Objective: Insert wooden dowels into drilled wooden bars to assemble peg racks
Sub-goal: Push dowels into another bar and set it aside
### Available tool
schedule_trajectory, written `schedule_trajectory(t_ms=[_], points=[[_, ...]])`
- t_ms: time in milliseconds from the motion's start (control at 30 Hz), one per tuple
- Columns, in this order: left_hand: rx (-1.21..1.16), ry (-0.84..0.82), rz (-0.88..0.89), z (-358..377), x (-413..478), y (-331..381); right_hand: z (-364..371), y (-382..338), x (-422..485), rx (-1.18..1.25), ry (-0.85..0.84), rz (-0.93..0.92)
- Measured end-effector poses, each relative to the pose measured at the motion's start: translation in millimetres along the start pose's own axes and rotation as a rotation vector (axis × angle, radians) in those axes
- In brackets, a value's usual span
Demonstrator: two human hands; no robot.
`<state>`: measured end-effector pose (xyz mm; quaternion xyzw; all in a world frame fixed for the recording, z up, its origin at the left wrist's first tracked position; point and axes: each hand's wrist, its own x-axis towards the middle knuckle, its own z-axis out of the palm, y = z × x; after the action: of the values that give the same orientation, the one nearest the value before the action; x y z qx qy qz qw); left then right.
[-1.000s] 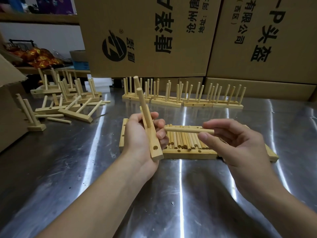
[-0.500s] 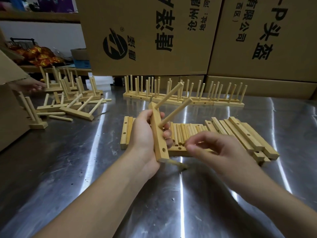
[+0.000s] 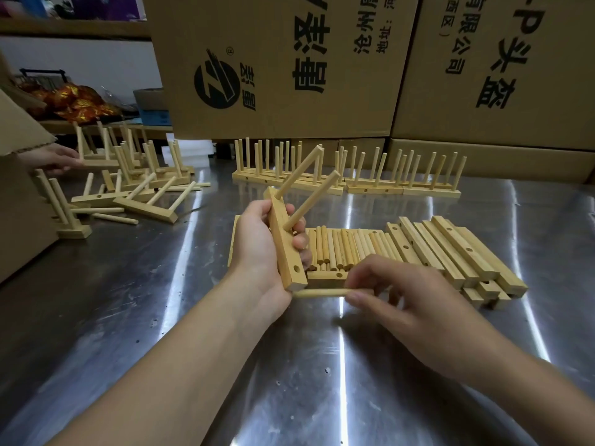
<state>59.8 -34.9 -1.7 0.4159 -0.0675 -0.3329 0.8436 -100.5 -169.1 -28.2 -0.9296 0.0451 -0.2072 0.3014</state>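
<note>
Just in front of the dowel pile [image 3: 347,249] | left hand [image 3: 257,249] wraps the bar [image 3: 285,246], two pegs [image 3: 310,199] in, bottom hole [image 3: 296,269] empty | right hand [image 3: 402,304] pinches a loose dowel [image 3: 322,292] right under the bar's end | next, I reckon: aim at that hole, push

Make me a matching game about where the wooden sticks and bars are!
Things:
1. drilled wooden bar holding two dowels
2. single thin round wooden dowel
3. finished pale wooden peg racks
4. bare drilled wooden bars

Places:
A. standing by brown cardboard boxes
B. pinched by right hand
C. gripped by left hand
D. piled on shiny steel table

Pairs: 1-C, 2-B, 3-A, 4-D.
</note>
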Motion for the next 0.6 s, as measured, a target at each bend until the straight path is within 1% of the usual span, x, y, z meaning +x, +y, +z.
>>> schedule_trajectory(t_ms=[100, 167, 300, 467, 600], points=[[0.001, -0.016, 0.015, -1, 1, 5, -5, -5, 1, 0.071, 0.127, -0.06], [-0.006, -0.042, 0.025, -2, 1, 8, -7, -7, 2, 0.121, 0.168, -0.089], [-0.033, -0.099, 0.016, -1, 0, 9, -8, -7, 2, 0.151, 0.179, -0.114], [-0.047, -0.171, 0.017, 2, -3, 9, -7, -10, 2, 0.124, 0.177, -0.128], [-0.032, -0.199, 0.033, 2, -4, 9, -8, -13, 2, 0.091, 0.186, -0.153]])
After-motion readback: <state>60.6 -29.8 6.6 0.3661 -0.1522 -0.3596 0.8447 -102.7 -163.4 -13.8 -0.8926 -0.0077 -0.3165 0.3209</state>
